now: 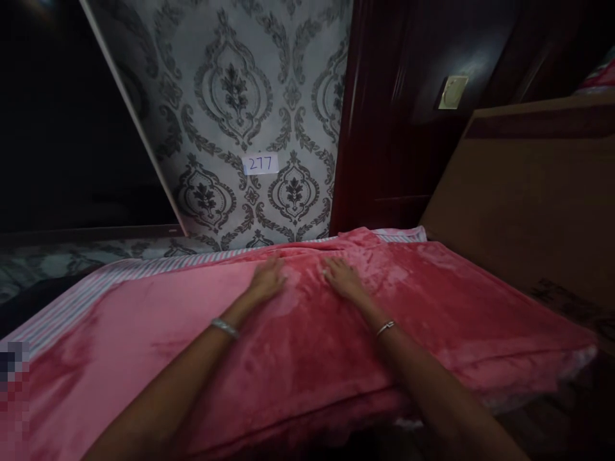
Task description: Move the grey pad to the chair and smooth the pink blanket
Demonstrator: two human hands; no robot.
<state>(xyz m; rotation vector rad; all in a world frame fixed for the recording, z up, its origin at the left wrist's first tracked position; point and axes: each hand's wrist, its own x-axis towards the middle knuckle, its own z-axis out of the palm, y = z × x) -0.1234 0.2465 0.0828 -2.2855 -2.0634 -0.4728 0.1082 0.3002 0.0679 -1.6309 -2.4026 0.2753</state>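
Observation:
A pink-red plush blanket [307,358] lies spread over a flat surface, with wrinkles near its far edge. My left hand [268,279] rests palm down on the blanket's far middle, a bracelet at the wrist. A short way to the right, my right hand [342,278] presses on the same cloth with its fingers stretched forward. Both hands look open and hold nothing that I can see. Beneath the blanket a striped sheet [67,314] shows along the left and far edges.
Patterned wallpaper [235,89] with a paper label [261,163] marked 277 rises behind. A large dark screen [72,128] stands at the left. On the right are a dark red wooden panel [384,128] and a big cardboard box [528,205].

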